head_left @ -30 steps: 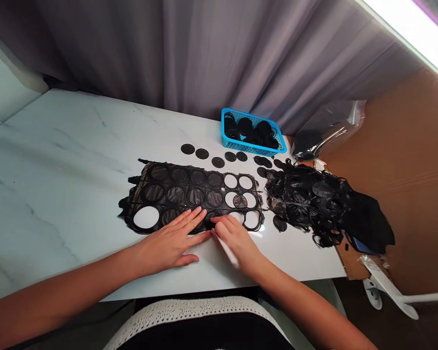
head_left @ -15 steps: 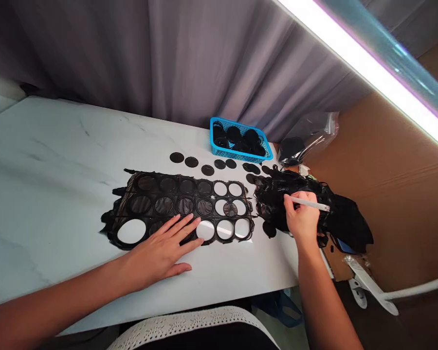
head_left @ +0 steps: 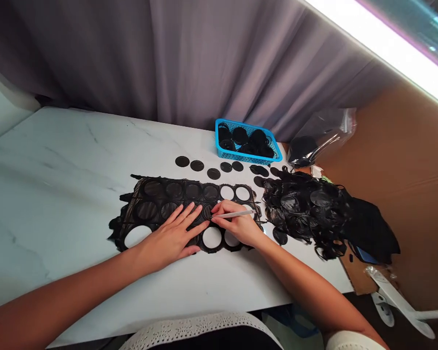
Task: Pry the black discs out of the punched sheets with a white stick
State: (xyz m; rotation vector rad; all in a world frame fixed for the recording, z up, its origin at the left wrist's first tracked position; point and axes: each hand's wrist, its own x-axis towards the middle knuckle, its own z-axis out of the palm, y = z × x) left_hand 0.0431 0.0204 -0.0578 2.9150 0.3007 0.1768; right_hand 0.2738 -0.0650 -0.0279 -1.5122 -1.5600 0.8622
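Note:
A black sheet (head_left: 159,200) with rows of round cells lies on the white table; some cells show white, others hold dark film. My left hand (head_left: 173,236) rests on its lower middle, fingers spread flat, holding nothing. My right hand (head_left: 237,221) pinches a slim white tool (head_left: 235,214), its tip at a dark cell just right of my left fingertips. Beyond the sheet are several loose black discs (head_left: 197,166). To the right lies a heap of black film scraps and discs (head_left: 306,204).
Behind the discs stands a blue basket (head_left: 248,156) of black discs. A clear plastic bag (head_left: 324,131) leans by the cardboard (head_left: 397,170) at right. A grey curtain (head_left: 193,58) hangs behind the table (head_left: 80,194).
My right hand has moved left with the white tool, from over the scrap heap to the sheet. My left hand stays spread on the sheet. The camera view has shifted slightly.

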